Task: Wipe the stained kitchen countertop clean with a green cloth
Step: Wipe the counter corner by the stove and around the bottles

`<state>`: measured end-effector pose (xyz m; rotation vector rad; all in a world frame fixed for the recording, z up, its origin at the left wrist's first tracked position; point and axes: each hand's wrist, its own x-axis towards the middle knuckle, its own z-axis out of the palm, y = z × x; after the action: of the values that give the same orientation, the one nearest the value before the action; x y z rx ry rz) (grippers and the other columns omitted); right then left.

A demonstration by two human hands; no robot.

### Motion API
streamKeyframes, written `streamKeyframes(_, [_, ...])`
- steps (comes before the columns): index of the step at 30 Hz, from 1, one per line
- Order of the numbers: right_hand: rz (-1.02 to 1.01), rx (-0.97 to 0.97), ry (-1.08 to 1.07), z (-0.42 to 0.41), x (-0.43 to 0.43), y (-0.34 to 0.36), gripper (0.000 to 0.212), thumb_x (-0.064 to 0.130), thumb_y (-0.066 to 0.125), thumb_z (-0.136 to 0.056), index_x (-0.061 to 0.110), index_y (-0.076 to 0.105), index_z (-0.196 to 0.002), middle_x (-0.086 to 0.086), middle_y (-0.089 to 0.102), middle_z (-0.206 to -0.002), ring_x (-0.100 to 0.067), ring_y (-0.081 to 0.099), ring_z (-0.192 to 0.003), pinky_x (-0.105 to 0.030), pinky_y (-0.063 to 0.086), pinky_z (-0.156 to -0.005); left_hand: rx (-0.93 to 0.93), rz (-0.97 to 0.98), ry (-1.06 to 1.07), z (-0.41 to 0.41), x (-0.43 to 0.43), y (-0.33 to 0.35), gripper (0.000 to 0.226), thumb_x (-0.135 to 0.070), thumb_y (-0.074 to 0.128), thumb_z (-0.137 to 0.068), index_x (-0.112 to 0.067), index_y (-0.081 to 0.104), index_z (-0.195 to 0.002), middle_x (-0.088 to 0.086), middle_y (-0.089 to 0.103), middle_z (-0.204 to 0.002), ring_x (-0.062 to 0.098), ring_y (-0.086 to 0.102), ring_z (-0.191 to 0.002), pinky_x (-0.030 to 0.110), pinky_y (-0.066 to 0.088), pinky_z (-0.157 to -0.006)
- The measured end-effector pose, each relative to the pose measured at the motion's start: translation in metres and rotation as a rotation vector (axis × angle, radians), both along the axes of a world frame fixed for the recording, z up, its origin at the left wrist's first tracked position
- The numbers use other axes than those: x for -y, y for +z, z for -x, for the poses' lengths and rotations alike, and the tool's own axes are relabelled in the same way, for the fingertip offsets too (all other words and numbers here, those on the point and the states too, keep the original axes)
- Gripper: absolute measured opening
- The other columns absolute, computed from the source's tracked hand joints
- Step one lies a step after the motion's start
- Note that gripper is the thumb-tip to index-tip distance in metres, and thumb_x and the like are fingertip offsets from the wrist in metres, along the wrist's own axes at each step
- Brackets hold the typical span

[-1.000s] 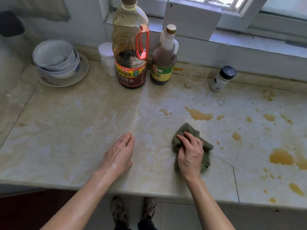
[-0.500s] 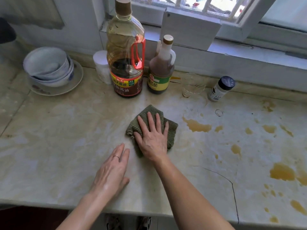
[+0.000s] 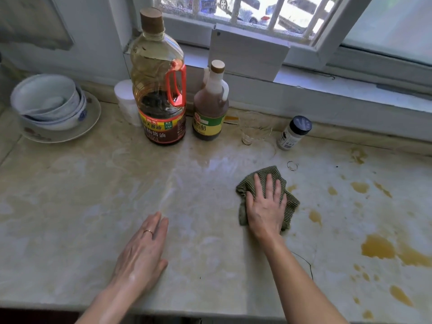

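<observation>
Pale marbled stone forms the kitchen countertop point(image 3: 70, 206), which runs beneath a window point(image 3: 268, 17) with bars and a mesh screen; its left and middle stretches show faint wet streaks, while the right side carries yellow-brown stains point(image 3: 377, 247) in scattered spots and one large puddle near the front edge; a thin dark crack point(image 3: 306, 260) curves through the stone beside the right forearm. Against the back wall stand a large soy sauce bottle point(image 3: 161, 101) with a red handle, a smaller brown bottle point(image 3: 210, 108) just to its right, and a white tub point(image 3: 125, 99) partly hidden behind the large one; further right are a clear glass point(image 3: 254, 127) and a dark-capped spice jar point(image 3: 293, 133). Stacked bowls point(image 3: 46, 101) sit on a plate point(image 3: 92, 118) at the far left. The green cloth point(image 3: 291, 203) lies bunched on the counter right of centre, at the edge of the stained area; the right hand point(image 3: 265, 206) presses flat on it, fingers straight and slightly spread. The left hand point(image 3: 142, 251), wearing a ring point(image 3: 148, 231), rests palm down on the bare stone near the front edge, fingers extended and together, holding nothing.
</observation>
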<state>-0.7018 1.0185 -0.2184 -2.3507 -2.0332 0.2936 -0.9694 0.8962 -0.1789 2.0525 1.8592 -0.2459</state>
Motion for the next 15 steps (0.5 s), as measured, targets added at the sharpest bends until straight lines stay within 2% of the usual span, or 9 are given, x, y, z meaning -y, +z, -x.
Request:
streamKeyframes(2, [-0.098,-0.031,-0.031,-0.015,0.009,0.000,0.054,0.039,0.028,-0.098,0.029,0.022,-0.151,-0.002,0.014,-0.160,-0.023,0.009,-0.147,-0.044,0.012,-0.116,0.006,-0.011,-0.013,-0.006,-0.004,0.000,0.105,-0.029,0.095,-0.018,0.003,0.066,-0.114,0.022,0.064,-0.119,0.033,0.067,-0.102,0.038,0.051,-0.081])
streamKeyframes(5, [-0.285,-0.099,-0.068,-0.028,0.016,0.001,0.053,0.021,0.038,-0.086,0.010,0.052,-0.136,-0.016,0.048,-0.141,-0.035,0.040,-0.132,-0.046,0.033,-0.109,0.014,-0.035,-0.036,-0.016,-0.012,0.003,0.103,-0.032,0.094,-0.019,0.002,0.067,-0.113,0.020,0.065,-0.118,0.030,0.068,-0.102,0.034,0.051,-0.083])
streamKeyframes(7, [-0.374,-0.185,-0.090,-0.026,0.020,0.004,0.047,0.012,0.042,-0.083,0.004,0.060,-0.126,-0.019,0.056,-0.131,-0.037,0.047,-0.123,-0.045,0.038,-0.105,0.039,-0.025,-0.035,-0.023,-0.019,0.007,0.101,-0.031,0.094,-0.019,0.002,0.068,-0.111,0.020,0.066,-0.117,0.029,0.068,-0.102,0.034,0.054,-0.080])
streamKeyframes(9, [-0.439,-0.239,-0.013,-0.004,0.025,0.007,0.043,0.006,0.047,-0.081,0.004,0.064,-0.121,-0.017,0.059,-0.126,-0.035,0.051,-0.118,-0.043,0.042,-0.102,0.079,-0.039,-0.031,-0.028,-0.025,0.009,0.100,-0.027,0.094,-0.025,0.004,0.065,-0.115,0.022,0.062,-0.122,0.031,0.066,-0.107,0.037,0.054,-0.083])
streamKeyframes(10, [-0.436,-0.246,0.060,0.013,0.028,0.007,0.043,0.005,0.051,-0.081,0.007,0.064,-0.121,-0.016,0.060,-0.126,-0.034,0.051,-0.117,-0.042,0.043,-0.100,0.115,-0.032,-0.021,-0.031,-0.028,0.010,0.099,-0.024,0.094,-0.035,0.005,0.059,-0.123,0.023,0.055,-0.131,0.033,0.060,-0.116,0.038,0.050,-0.091])
streamKeyframes(12, [-0.370,-0.237,0.222,0.055,0.032,0.005,0.042,0.007,0.058,-0.081,0.015,0.064,-0.122,-0.011,0.059,-0.129,-0.032,0.052,-0.117,-0.041,0.044,-0.097,0.165,-0.054,0.002,-0.038,-0.035,0.014,0.092,-0.024,0.080,-0.068,0.001,0.033,-0.144,0.018,0.025,-0.154,0.029,0.032,-0.141,0.031,0.027,-0.113])
streamKeyframes(13, [-0.342,-0.211,0.302,0.074,0.033,0.004,0.041,0.011,0.059,-0.082,0.019,0.063,-0.122,-0.007,0.059,-0.130,-0.030,0.051,-0.116,-0.039,0.045,-0.093,0.179,-0.076,-0.002,-0.040,-0.038,0.015,0.089,-0.025,0.070,-0.080,-0.003,0.019,-0.150,0.014,0.010,-0.159,0.024,0.017,-0.146,0.026,0.014,-0.117])
streamKeyframes(15, [-0.311,-0.134,0.403,0.096,0.030,0.004,0.037,0.021,0.053,-0.085,0.025,0.061,-0.121,-0.001,0.057,-0.131,-0.026,0.051,-0.115,-0.038,0.043,-0.086,0.210,-0.090,0.026,-0.043,-0.045,0.013,0.086,-0.027,0.060,-0.088,-0.008,0.005,-0.152,0.008,-0.004,-0.160,0.018,0.004,-0.148,0.021,0.004,-0.117])
